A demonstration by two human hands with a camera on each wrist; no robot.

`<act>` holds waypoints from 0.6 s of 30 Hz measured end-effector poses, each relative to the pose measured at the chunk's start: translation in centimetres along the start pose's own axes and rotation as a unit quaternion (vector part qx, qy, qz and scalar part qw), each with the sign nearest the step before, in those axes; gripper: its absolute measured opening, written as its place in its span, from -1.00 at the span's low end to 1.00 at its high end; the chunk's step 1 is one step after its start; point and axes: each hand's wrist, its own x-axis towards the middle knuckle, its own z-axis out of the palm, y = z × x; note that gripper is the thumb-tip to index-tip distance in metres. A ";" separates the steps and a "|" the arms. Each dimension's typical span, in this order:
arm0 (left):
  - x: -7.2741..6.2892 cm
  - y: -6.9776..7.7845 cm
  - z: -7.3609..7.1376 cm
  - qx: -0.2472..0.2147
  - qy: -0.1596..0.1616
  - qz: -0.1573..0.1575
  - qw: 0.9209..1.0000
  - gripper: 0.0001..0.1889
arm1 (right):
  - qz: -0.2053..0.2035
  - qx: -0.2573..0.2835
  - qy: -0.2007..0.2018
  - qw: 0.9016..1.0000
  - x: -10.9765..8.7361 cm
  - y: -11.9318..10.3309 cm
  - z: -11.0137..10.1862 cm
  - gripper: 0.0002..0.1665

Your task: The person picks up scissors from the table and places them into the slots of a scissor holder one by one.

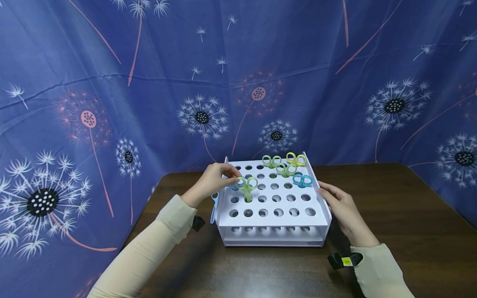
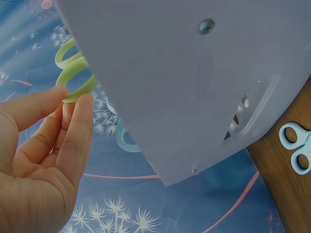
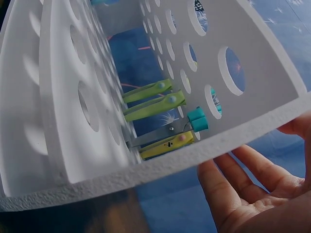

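Note:
My left hand (image 1: 213,181) pinches a handle loop of green scissors (image 1: 247,189) between thumb and fingertips. Their lower end is in a hole near the left side of a white two-tier rack (image 1: 271,222). Light blue scissors (image 2: 127,138) sit just behind, largely hidden by the hand in the head view. On the rack's right side wall rest the fingertips of my right hand (image 1: 343,209), held fairly straight. Near that wall stand teal scissors (image 1: 302,180), yellow-green scissors (image 1: 296,159) and two green pairs, their blades visible between the tiers in the right wrist view.
Outside the rack's left wall is another pair of light blue scissors (image 1: 214,207) on the dark wooden table (image 1: 395,207). A blue dandelion-print cloth (image 1: 316,103) hangs right behind the table. Many round holes run in rows across the rack's top.

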 end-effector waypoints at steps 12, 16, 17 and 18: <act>-0.1 -0.5 0.9 0.016 -0.008 0.016 1.000 -0.94 | 0.003 -0.006 -0.003 1.000 -0.1 0.0 0.0 -0.20; -0.3 -0.5 1.0 0.022 -0.007 0.017 1.000 -0.94 | 0.002 -0.006 -0.005 1.000 -0.1 0.0 0.0 -0.20; -0.3 -0.4 1.0 0.023 -0.008 0.016 1.000 -0.94 | 0.001 -0.005 -0.006 1.000 -0.1 0.0 0.0 -0.20; -0.4 -0.4 1.0 0.023 -0.010 0.015 1.000 -0.94 | 0.001 -0.005 -0.006 1.000 -0.1 0.0 0.0 -0.19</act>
